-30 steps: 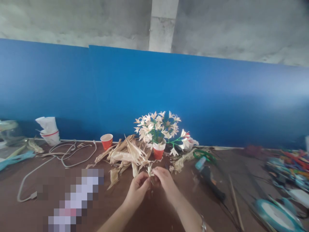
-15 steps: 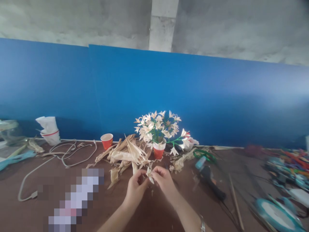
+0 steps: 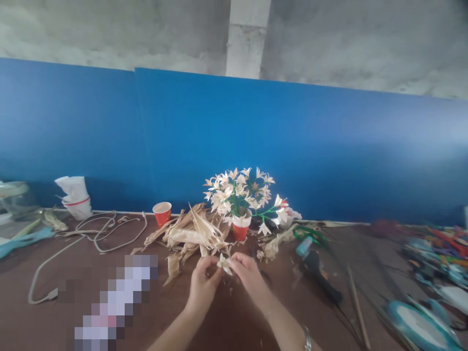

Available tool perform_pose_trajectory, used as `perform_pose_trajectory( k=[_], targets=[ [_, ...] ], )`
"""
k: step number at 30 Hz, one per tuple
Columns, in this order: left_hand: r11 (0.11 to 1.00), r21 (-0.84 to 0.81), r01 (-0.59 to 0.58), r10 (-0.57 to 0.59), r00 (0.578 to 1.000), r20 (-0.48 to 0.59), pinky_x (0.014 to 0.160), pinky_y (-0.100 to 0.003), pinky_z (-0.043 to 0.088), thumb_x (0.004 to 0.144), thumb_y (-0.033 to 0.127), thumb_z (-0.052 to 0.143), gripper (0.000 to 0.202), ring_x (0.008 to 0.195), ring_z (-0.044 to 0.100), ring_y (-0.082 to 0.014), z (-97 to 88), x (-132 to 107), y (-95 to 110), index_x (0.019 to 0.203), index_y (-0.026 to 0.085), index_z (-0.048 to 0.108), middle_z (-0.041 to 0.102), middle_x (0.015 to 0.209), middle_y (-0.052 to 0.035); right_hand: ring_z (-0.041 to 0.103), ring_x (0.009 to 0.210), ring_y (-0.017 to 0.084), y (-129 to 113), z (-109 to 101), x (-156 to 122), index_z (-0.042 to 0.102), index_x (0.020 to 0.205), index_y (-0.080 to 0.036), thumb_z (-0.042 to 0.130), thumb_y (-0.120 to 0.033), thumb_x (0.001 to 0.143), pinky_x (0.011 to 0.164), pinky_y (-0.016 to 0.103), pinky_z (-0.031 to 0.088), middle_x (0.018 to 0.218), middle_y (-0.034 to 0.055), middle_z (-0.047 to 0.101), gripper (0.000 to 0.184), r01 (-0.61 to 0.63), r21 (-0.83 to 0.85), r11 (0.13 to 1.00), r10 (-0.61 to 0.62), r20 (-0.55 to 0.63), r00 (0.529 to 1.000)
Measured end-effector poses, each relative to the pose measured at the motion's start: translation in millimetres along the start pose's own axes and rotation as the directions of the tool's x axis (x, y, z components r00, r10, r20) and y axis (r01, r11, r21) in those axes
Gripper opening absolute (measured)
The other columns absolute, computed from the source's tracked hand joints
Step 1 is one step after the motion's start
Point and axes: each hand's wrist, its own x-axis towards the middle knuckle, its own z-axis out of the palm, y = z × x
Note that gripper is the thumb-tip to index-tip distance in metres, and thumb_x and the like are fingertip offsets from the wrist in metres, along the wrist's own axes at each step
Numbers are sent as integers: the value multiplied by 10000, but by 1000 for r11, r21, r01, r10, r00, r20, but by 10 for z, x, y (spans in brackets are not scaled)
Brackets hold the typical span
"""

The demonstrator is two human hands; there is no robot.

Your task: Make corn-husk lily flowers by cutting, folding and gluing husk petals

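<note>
Between my two hands is a small cream flower (image 3: pixel 224 263) with pointed petals, apparently made of dried husk. My left hand (image 3: pixel 204 282) pinches it from the left, thumb and forefinger closed at its base. From the right, the closed fingertips of my right hand (image 3: pixel 247 274) grip a petal. Just beyond my hands lies a pile of dried husks (image 3: pixel 195 236). Behind it stands a red and white paper cup (image 3: pixel 241 230) full of similar white flowers (image 3: pixel 239 190) on green stems.
An orange paper cup (image 3: pixel 162 214) and a white cable (image 3: pixel 97 239) lie to the left. On the right are a black glue gun (image 3: pixel 321 278), a thin stick (image 3: pixel 358 307), a teal ribbon spool (image 3: pixel 420 324) and colourful craft stems (image 3: pixel 442 243). A blue panel (image 3: pixel 219 126) closes off the back.
The flower has turned between my fingers, and its open petals now face more towards me. My left hand has shifted slightly; everything on the table stays put.
</note>
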Motion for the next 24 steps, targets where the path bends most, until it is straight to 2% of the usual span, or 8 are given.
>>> perform_pose_trajectory(
  k=[7, 17, 24],
  targets=[
    [995, 99, -15, 19, 999, -42, 589, -244, 414, 687, 243, 576, 93, 634, 540, -163, -5, -3, -31, 721, 178, 634, 607, 690, -10, 312, 440, 65, -2, 59, -27, 518, 583, -166, 567, -319, 729, 423, 200, 210, 459, -71, 374, 217, -37, 68, 997, 32, 68, 997],
    [978, 210, -22, 41, 996, -84, 594, -256, 417, 659, 203, 569, 68, 602, 556, -176, -6, -9, 28, 643, 183, 632, 626, 634, -16, 313, 399, 56, 27, 96, -16, 505, 572, -171, 571, -296, 686, 407, 198, 215, 430, -77, 409, 182, -110, 130, 985, 100, 80, 992],
    [971, 238, -23, 47, 994, -95, 583, -257, 416, 648, 168, 557, 82, 600, 551, -175, -14, -24, 42, 636, 186, 636, 613, 647, -19, 360, 415, 61, -11, 111, -38, 511, 561, -164, 563, -274, 690, 419, 195, 248, 459, -59, 470, 177, -110, 95, 989, 103, 70, 992]
  ],
)
